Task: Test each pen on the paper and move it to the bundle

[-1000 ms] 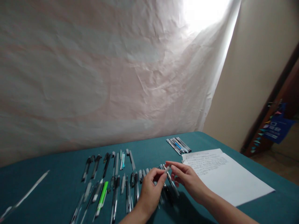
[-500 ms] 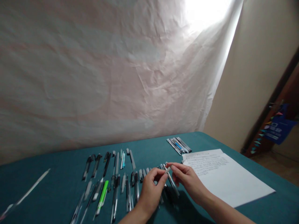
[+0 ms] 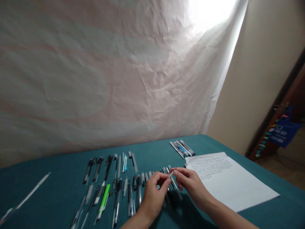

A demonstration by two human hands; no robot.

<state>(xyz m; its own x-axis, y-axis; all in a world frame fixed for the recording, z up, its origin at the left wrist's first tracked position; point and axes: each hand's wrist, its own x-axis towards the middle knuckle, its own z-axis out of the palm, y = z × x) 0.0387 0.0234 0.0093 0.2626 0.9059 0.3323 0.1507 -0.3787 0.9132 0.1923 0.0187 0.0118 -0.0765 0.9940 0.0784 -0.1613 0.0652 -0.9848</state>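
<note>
My left hand (image 3: 153,195) is closed, with thumb and forefinger pinching a small whitish pen piece (image 3: 171,174). The fingertips of my right hand (image 3: 188,179) close on the upper right end of that same piece. Whether it is a cap or a tip I cannot make out. Under and behind both hands lies a row of pens (image 3: 176,189), partly hidden by the fingers and in shadow. Left of my left hand, several clear and black pens (image 3: 116,203) lie on the table, with a bright green pen (image 3: 104,201) among them.
White sheets of paper (image 3: 243,187) with handwriting lie to the right on the green tablecloth (image 3: 59,194). Behind them sits a bundle of pens (image 3: 182,149). A long thin whitish strip (image 3: 33,192) lies far left. A pale sheet (image 3: 107,79) hangs behind the table.
My right fingertips have shifted slightly around the end of the small whitish piece. My left hand keeps its place and pinch.
</note>
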